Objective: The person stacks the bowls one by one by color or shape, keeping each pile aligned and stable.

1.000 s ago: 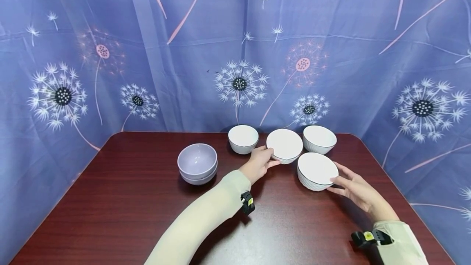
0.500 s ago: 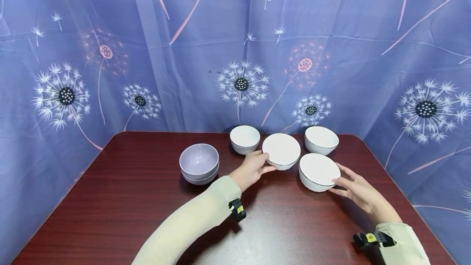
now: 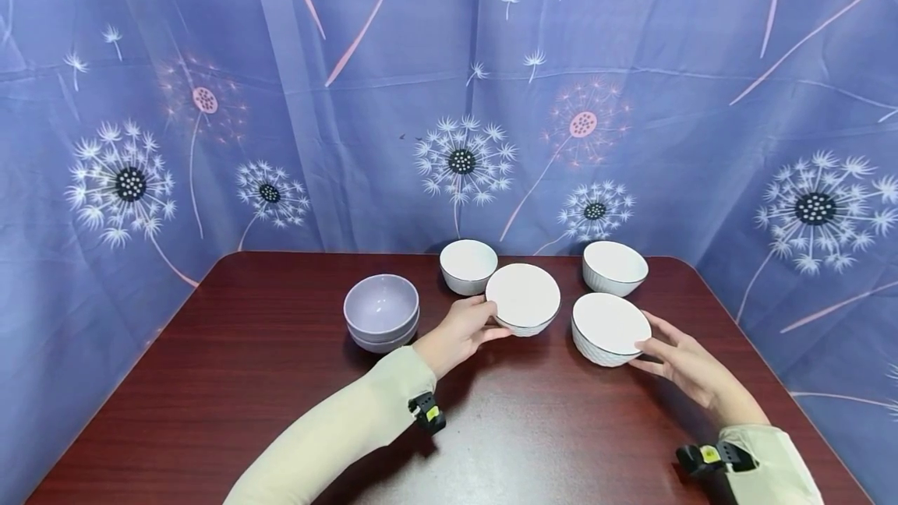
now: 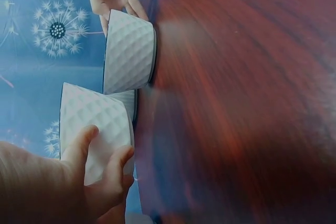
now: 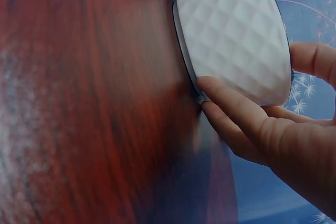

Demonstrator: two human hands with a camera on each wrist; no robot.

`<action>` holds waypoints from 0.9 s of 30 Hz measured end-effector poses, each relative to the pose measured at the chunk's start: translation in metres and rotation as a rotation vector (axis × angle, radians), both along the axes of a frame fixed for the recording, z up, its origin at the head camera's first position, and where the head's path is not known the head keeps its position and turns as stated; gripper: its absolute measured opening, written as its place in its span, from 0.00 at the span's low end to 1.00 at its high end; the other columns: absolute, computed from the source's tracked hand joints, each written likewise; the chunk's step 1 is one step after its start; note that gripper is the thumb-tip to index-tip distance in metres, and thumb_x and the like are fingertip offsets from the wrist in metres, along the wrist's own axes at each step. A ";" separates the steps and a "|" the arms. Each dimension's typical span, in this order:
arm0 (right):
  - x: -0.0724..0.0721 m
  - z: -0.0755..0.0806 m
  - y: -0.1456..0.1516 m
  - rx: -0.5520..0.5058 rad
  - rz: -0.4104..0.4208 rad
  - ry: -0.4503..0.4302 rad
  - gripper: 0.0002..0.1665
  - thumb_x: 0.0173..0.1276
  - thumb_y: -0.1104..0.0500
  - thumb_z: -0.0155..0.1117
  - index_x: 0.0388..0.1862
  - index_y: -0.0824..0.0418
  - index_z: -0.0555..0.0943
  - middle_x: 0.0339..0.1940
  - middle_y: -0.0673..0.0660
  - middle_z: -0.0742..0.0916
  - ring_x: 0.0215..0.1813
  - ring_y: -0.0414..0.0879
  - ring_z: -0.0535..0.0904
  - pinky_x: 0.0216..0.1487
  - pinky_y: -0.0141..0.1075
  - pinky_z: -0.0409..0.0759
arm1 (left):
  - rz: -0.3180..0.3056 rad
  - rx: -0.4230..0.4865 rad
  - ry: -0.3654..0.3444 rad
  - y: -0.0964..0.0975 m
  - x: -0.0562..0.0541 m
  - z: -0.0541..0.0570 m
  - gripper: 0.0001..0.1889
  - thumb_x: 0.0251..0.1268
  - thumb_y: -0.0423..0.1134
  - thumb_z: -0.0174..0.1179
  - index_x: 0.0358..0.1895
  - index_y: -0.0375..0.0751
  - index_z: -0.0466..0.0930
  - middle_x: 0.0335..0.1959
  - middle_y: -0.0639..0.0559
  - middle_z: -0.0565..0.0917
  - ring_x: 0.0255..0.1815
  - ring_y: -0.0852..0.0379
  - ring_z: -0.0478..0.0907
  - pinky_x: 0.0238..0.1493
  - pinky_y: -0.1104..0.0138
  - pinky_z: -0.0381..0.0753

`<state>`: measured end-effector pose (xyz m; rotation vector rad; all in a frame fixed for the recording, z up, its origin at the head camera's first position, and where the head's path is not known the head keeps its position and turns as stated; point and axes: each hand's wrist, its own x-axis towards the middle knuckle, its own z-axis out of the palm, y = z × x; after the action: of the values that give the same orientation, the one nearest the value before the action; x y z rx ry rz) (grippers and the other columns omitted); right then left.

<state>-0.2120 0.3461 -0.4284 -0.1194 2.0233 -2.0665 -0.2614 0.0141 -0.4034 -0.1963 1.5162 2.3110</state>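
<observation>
My left hand (image 3: 459, 331) grips the left side of a white bowl (image 3: 524, 296) with a dark rim line. In the left wrist view that bowl's outer wall (image 4: 97, 116) shows a raised diamond pattern, with fingers against it. My right hand (image 3: 691, 372) holds a second white bowl (image 3: 610, 326) by its right side, thumb at the rim. Its diamond-patterned wall (image 5: 236, 40) fills the upper part of the right wrist view, fingertips near the base. Both bowls are upright, side by side, with a narrow gap between them in the head view.
Behind them stand a smaller white bowl (image 3: 468, 265) and a ribbed white bowl (image 3: 614, 267) near the table's back edge. Two stacked lavender bowls (image 3: 381, 312) are to the left. The dark red wooden table (image 3: 231, 357) meets a blue dandelion-print curtain (image 3: 365, 139).
My left hand has brought its white bowl leftward and nearer to me, away from the ribbed bowl and the right-hand bowl. My right hand and its bowl have stayed nearly still.
</observation>
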 end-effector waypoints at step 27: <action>-0.001 0.000 -0.001 0.030 -0.004 -0.003 0.48 0.71 0.67 0.54 0.76 0.70 0.34 0.65 0.67 0.59 0.48 0.37 0.80 0.51 0.40 0.81 | -0.047 -0.067 -0.038 -0.043 0.023 -0.005 0.28 0.60 0.19 0.42 0.67 0.19 0.57 0.55 0.25 0.71 0.53 0.42 0.75 0.52 0.55 0.79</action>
<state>-0.2132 0.3455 -0.4285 -0.1075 2.0532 -2.0369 -0.2380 -0.0290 -0.4083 -0.2182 1.5638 2.2102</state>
